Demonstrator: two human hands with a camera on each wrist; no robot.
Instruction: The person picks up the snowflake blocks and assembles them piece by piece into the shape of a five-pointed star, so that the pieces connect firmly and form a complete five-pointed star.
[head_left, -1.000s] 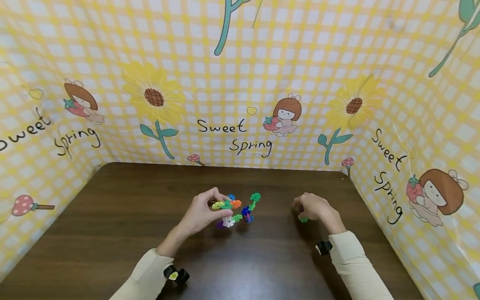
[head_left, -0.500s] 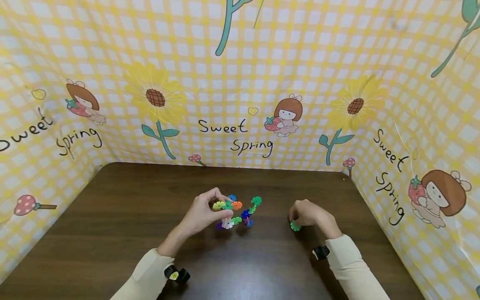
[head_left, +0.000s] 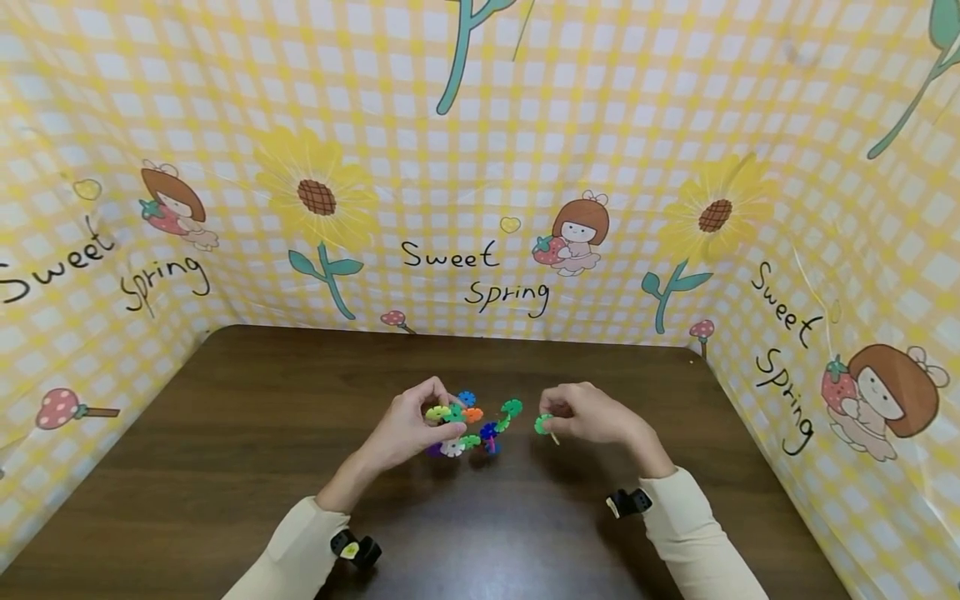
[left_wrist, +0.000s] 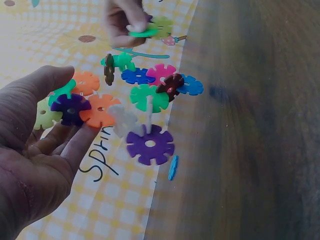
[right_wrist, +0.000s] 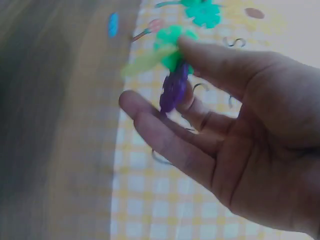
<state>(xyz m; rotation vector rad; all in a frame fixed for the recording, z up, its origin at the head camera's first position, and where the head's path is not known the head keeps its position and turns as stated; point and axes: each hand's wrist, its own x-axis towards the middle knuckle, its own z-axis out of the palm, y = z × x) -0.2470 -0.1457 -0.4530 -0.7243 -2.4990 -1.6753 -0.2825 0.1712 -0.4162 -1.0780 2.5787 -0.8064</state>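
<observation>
My left hand holds a many-coloured chain of notched plastic snowflake discs above the table, with thumb and fingers on its orange, dark purple and yellow-green discs. The chain's purple, white, green, blue and pink discs stick out to the right of the hand. My right hand pinches a small cluster of joined snowflake discs, green, yellow and purple, between thumb and fingers. That cluster stands just right of the chain's green end disc, apart from it. Fingers partly hide both pieces.
Under both hands lies the brown wooden table. A yellow checked cloth with printed flowers and girls walls the back and sides. A light blue disc shows edge-on; I cannot tell whether it joins the chain.
My right hand has lifted the small disc cluster off the right side of the table and moved left towards the chain. My left hand has stayed nearly still with the chain.
</observation>
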